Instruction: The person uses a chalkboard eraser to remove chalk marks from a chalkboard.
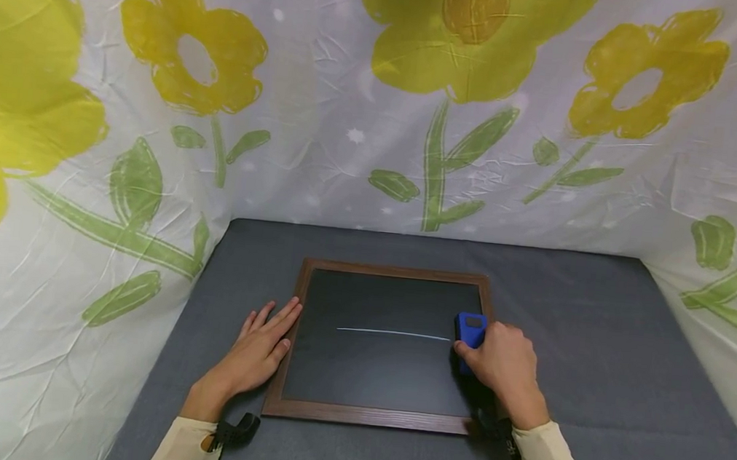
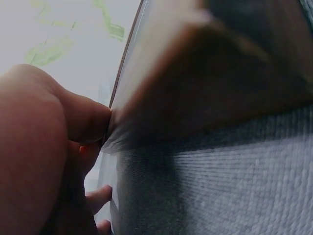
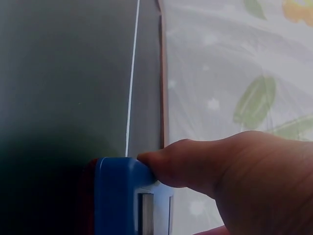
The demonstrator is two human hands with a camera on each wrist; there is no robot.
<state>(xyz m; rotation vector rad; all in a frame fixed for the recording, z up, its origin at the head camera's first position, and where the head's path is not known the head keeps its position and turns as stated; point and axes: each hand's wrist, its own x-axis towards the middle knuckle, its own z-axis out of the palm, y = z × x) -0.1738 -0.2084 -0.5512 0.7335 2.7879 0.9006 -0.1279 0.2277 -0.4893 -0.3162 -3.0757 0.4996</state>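
A small chalkboard (image 1: 369,369) in a brown wooden frame (image 1: 378,417) lies on the dark cloth. One thin white line (image 1: 392,332) runs across its middle. At the board's right side my right hand (image 1: 503,359) grips a blue board eraser (image 1: 471,329), thumb on its near left side. The right wrist view has the eraser (image 3: 115,196) at the end of the white line (image 3: 131,83); its underside is mostly in shadow. My left hand (image 1: 257,350) rests on the frame's left edge with fingers extended. Its thumb (image 2: 88,117) touches the frame in the left wrist view.
Dark grey cloth (image 1: 593,366) covers the table around the board. White sheeting with yellow flowers (image 1: 311,130) hangs behind the table and along both sides. A black wrist strap (image 1: 237,430) sits at the left wrist.
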